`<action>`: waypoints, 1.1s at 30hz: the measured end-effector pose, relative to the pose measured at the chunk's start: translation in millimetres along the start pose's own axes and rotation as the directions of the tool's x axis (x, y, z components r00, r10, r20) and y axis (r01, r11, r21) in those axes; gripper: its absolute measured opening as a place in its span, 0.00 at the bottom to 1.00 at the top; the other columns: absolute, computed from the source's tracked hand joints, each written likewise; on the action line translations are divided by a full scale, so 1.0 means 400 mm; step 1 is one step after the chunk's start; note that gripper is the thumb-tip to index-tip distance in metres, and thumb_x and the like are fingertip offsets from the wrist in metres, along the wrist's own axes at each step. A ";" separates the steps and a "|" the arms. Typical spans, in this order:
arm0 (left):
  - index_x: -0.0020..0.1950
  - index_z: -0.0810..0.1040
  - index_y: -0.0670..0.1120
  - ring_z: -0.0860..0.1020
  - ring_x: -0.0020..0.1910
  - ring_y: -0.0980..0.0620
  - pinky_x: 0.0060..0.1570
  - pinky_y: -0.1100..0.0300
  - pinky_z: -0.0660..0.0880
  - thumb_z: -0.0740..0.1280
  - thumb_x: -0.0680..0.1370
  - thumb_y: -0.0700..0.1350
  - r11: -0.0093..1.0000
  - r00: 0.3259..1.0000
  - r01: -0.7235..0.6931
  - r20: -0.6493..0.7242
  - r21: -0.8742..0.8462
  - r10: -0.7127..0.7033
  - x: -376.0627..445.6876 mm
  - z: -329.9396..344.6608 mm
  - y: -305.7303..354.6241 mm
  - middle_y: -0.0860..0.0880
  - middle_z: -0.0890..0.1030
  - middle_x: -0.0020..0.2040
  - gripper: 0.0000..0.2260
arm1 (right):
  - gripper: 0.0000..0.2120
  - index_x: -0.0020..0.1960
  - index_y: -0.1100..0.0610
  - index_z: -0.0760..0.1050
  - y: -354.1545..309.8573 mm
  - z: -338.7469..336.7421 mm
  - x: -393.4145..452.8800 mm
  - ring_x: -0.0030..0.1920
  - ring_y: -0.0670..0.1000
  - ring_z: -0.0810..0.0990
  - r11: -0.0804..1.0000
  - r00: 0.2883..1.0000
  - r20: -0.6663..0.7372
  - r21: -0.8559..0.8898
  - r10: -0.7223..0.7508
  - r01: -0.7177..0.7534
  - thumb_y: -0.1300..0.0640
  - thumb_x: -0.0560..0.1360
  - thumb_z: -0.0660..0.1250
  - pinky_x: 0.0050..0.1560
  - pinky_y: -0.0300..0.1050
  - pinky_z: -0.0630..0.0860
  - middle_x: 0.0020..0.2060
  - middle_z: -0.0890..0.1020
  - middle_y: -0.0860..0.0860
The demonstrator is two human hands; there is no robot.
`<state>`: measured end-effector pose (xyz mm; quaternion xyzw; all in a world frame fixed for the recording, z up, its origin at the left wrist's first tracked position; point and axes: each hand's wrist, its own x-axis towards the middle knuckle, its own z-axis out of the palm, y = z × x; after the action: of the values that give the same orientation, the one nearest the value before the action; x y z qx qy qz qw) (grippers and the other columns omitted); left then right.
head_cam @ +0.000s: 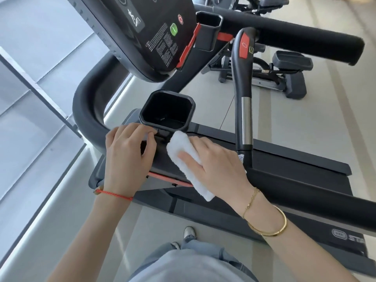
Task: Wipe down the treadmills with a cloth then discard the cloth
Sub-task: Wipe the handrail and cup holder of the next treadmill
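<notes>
nearest, at the bottom of the frame, the person's grey top [195,267] and one shoe [189,234] show above pale floor. from there both forearms reach up toward the middle of the frame. the left wrist carries a red cord bracelet [114,194]; the right wrist carries a gold bangle [270,226] and a thin gold chain [250,202].

just past the wrists, the right hand [215,161] lies flat on a folded white cloth [187,159], fingers straight and close together, thumb across the cloth's top, pressing it down on the dark tray ledge [162,159] of the treadmill [284,180]. the cloth is a long strip; its long axis runs diagonally, from a rounded end at centre frame, just below the cup holder, down to a squared end at lower right that hangs past the ledge's red-trimmed edge. the left hand [128,149] sits beside it at centre left, fingers curled over the ledge's far edge, gripping it; the two hands are near but apart.

touching the ledge's far side is a black cup holder [167,110]. to its right an upright handle [244,94] with a red button and a metal band rises toward the top. at upper left the console [146,33] tilts, showing a green button [173,29]. farthest off, at upper right, another machine [274,74] stands on the floor.
</notes>
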<state>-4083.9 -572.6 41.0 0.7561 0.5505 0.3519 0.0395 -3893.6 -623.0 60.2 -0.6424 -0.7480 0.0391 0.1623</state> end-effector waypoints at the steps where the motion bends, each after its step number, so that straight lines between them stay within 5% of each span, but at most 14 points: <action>1: 0.50 0.81 0.46 0.77 0.50 0.47 0.64 0.53 0.64 0.65 0.79 0.39 1.000 1.000 0.017 -0.006 -0.005 -0.017 0.009 -0.001 -0.002 0.51 0.81 0.46 0.06 | 0.23 0.57 0.49 0.72 0.012 -0.009 0.006 0.43 0.49 0.79 0.996 0.999 0.007 0.073 0.051 -0.052 0.36 0.79 0.47 0.40 0.46 0.75 0.46 0.79 0.44; 3: 0.50 0.80 0.47 0.77 0.51 0.47 0.64 0.55 0.64 0.65 0.79 0.40 0.999 0.998 0.050 -0.021 -0.020 -0.051 0.030 -0.004 -0.008 0.51 0.81 0.47 0.06 | 0.22 0.55 0.49 0.71 0.040 -0.026 0.028 0.42 0.50 0.78 0.973 0.987 -0.018 0.173 0.158 -0.153 0.35 0.78 0.48 0.41 0.47 0.73 0.45 0.79 0.44; 9: 0.58 0.79 0.44 0.78 0.56 0.44 0.63 0.43 0.71 0.64 0.80 0.42 0.996 0.996 0.067 0.063 -0.051 -0.064 0.116 0.001 -0.037 0.48 0.81 0.54 0.09 | 0.23 0.54 0.54 0.70 0.113 -0.041 0.190 0.38 0.55 0.76 0.972 0.944 -0.231 0.027 0.234 -0.234 0.38 0.79 0.47 0.36 0.46 0.65 0.43 0.79 0.51; 12: 0.63 0.77 0.44 0.77 0.59 0.43 0.63 0.43 0.71 0.64 0.80 0.44 0.995 0.984 0.081 0.161 -0.052 -0.072 0.161 0.009 -0.060 0.47 0.81 0.58 0.13 | 0.22 0.61 0.54 0.69 0.110 0.011 0.268 0.45 0.56 0.78 0.986 0.980 -0.119 -0.042 0.157 -0.163 0.39 0.81 0.49 0.38 0.46 0.66 0.52 0.78 0.51; 16: 0.67 0.75 0.45 0.77 0.61 0.45 0.61 0.45 0.73 0.64 0.80 0.47 0.994 0.956 0.078 0.289 -0.073 -0.054 0.214 0.020 -0.104 0.47 0.80 0.61 0.16 | 0.23 0.72 0.51 0.61 0.113 0.051 0.338 0.53 0.55 0.77 0.968 0.978 0.149 0.184 0.142 -0.169 0.41 0.82 0.53 0.46 0.48 0.68 0.63 0.74 0.50; 19: 0.67 0.75 0.46 0.78 0.60 0.45 0.59 0.46 0.74 0.64 0.80 0.48 0.994 0.935 0.030 0.355 -0.109 0.011 0.243 0.029 -0.139 0.47 0.80 0.61 0.17 | 0.24 0.75 0.47 0.59 0.112 0.041 0.387 0.54 0.55 0.77 0.990 0.971 0.237 0.125 0.034 -0.065 0.42 0.81 0.56 0.49 0.49 0.71 0.65 0.72 0.48; 23: 0.66 0.76 0.44 0.79 0.56 0.45 0.55 0.47 0.76 0.66 0.79 0.49 0.989 0.904 -0.046 0.416 -0.141 0.101 0.267 0.043 -0.171 0.46 0.81 0.58 0.17 | 0.24 0.74 0.48 0.61 0.047 0.056 0.446 0.59 0.54 0.75 0.992 0.966 0.228 -0.013 -0.123 0.129 0.45 0.80 0.60 0.51 0.50 0.73 0.68 0.71 0.47; 29: 0.70 0.72 0.47 0.78 0.58 0.50 0.55 0.56 0.74 0.63 0.79 0.54 0.968 0.865 -0.069 0.469 -0.239 0.177 0.284 0.048 -0.199 0.50 0.78 0.63 0.21 | 0.23 0.74 0.40 0.58 0.070 0.043 0.334 0.59 0.52 0.76 0.972 0.983 0.139 0.183 0.122 -0.147 0.46 0.80 0.59 0.55 0.51 0.74 0.68 0.67 0.40; 33: 0.72 0.69 0.46 0.77 0.60 0.50 0.56 0.57 0.73 0.62 0.80 0.54 0.964 0.844 -0.067 0.501 -0.256 0.192 0.286 0.050 -0.200 0.50 0.75 0.65 0.22 | 0.25 0.76 0.45 0.57 0.047 0.045 0.344 0.62 0.54 0.72 0.988 0.982 0.158 0.095 0.102 -0.118 0.49 0.81 0.60 0.57 0.52 0.72 0.69 0.66 0.46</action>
<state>-4120.1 -436.2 46.1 0.8490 0.4222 0.1963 0.2498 -3897.7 -483.1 64.5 -0.6684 -0.7186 0.1359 0.1356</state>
